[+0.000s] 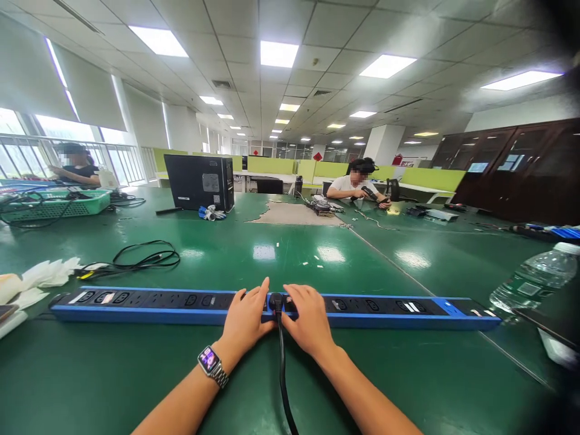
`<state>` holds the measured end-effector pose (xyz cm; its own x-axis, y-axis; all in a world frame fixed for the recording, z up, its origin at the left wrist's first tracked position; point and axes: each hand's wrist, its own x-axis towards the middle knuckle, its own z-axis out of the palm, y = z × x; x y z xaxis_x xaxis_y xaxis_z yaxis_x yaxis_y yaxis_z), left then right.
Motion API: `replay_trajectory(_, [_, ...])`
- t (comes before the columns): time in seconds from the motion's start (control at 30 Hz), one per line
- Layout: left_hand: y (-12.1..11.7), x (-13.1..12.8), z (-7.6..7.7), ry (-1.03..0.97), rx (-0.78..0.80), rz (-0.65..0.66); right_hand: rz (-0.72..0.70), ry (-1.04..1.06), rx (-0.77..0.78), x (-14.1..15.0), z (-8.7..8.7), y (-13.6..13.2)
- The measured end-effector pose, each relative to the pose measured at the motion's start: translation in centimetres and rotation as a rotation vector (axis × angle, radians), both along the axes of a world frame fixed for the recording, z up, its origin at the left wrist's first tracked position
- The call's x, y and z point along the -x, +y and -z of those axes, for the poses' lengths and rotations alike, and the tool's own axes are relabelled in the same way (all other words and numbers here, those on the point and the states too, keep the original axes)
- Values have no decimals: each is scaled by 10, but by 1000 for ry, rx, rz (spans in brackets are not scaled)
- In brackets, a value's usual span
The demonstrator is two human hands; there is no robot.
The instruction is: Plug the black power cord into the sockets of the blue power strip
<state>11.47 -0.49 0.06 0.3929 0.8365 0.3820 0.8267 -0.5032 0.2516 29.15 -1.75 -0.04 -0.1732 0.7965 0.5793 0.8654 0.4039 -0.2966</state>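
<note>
A long blue and black power strip lies across the green table in front of me. A black plug sits in a socket near its middle, and its black cable runs toward me. My left hand, with a wristwatch, lies flat on the strip just left of the plug, fingers stretched out. My right hand rests on the strip just right of the plug, fingers curled down against the plug's side.
A coiled black cable and crumpled white tissues lie at the left. A clear water bottle lies at the right. A black computer case, a green basket and two seated people are farther back.
</note>
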Motion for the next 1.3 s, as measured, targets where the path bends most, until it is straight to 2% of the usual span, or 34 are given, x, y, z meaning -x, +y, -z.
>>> replay_trajectory(0.17, [2,-2,1,-15,-3,-26,-97,52,29,14,-1,8])
replay_trajectory(0.27, [3,-2,1,-22,-3,-29,-97,161,-97,13,-4,10])
replay_trajectory(0.4, [3,-1,2,-14,-8,-17,29,345,-333,3,-37,14])
replay_trajectory(0.47, [3,-1,2,-14,-16,-22,81,358,-351,-12,-54,16])
replay_trajectory(0.53, [3,-1,3,-15,-19,-26,120,331,-280,-34,-60,15])
replay_trajectory(0.6, [3,-1,3,-14,-16,-28,152,287,-152,-58,-50,12])
replay_trajectory(0.7, [3,-1,2,-12,-8,-31,168,235,25,-85,-21,7])
replay_trajectory(0.8, [1,-2,1,-8,0,-32,165,226,78,-94,-2,4])
replay_trajectory(0.97, [0,-1,1,0,-17,-28,84,114,54,-92,-6,4])
replay_trajectory(1.13, [2,-2,3,0,-40,-14,-25,86,119,-97,-9,6])
replay_trajectory(1.3, [3,0,4,-13,-67,-11,43,-18,62,-90,1,-1])
